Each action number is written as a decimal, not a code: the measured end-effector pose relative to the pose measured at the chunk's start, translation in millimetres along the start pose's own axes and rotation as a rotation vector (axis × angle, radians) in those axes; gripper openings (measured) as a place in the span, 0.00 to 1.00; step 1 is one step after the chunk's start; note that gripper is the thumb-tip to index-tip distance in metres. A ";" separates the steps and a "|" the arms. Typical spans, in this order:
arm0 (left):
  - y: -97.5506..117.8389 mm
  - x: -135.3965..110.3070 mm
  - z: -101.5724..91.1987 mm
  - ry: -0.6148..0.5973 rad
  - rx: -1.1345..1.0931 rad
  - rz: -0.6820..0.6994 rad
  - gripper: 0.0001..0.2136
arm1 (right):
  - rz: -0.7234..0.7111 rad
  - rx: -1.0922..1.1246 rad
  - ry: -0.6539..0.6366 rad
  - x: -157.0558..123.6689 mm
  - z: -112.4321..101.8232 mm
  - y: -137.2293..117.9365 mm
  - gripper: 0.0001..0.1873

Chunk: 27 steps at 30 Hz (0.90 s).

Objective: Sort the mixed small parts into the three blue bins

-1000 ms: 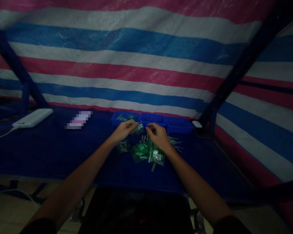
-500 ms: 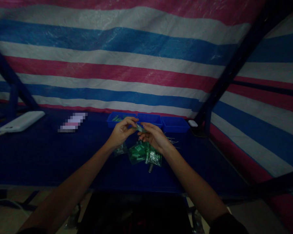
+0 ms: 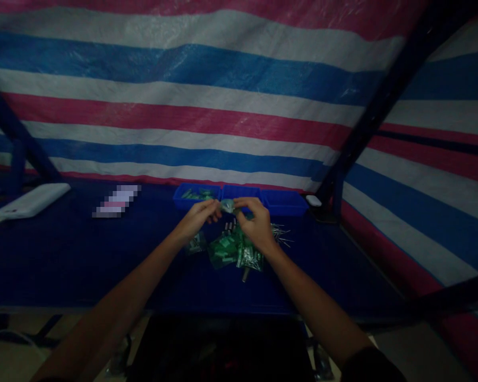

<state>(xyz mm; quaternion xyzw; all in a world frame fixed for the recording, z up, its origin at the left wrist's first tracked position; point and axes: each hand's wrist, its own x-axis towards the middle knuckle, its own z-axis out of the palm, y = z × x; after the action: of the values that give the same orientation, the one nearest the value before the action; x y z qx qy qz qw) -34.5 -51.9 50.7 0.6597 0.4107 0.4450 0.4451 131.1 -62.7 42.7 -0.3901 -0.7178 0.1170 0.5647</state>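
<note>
A small clear plastic bag [image 3: 227, 206] is stretched between my two hands above the middle of the table. My left hand [image 3: 199, 217] pinches its left side with thumb and fingers, and my right hand [image 3: 257, 223] grips its right edge. What the bag contains is too dim to make out. Below lie a bag of green pieces [image 3: 223, 250], a bag of shiny metal parts [image 3: 250, 259] and a smaller clear bag [image 3: 195, 243]. Thin metal rods [image 3: 282, 236] spread out to the right of my right hand. A short grey cylinder [image 3: 245, 275] rests nearest to me.
Three blue trays stand in a row behind my hands; the left tray [image 3: 178, 202] has green pieces in it. A white earbud-like case [image 3: 313, 200] sits at the right. On the left are a white power bank [image 3: 34, 200] with a cable and a blurred-out flat object [image 3: 117, 201].
My hands have moved slightly apart, and the small bag now shows spread between them. The right hand has turned, with its back more toward me.
</note>
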 end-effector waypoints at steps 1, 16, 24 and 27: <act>-0.8 0.7 1.0 0.003 -0.052 -0.047 0.17 | -0.088 -0.053 -0.030 -2.5 0.8 -1.9 0.08; 20.6 1.4 -53.3 0.997 0.761 0.635 0.05 | -0.057 -0.265 0.038 -3.8 3.8 0.5 0.06; -7.1 12.7 -69.5 0.355 0.840 0.123 0.16 | -0.086 -0.287 0.017 -5.4 6.3 0.4 0.03; -12.5 1.5 -73.7 -0.130 0.755 -0.087 0.18 | -0.051 -0.287 0.028 -3.5 3.7 2.9 0.01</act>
<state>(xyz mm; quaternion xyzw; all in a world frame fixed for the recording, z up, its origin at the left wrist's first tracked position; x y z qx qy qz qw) -106.1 -30.8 54.5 0.7860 0.5442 0.2006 0.2142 129.2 -62.1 37.2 -0.4499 -0.7290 -0.0067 0.5159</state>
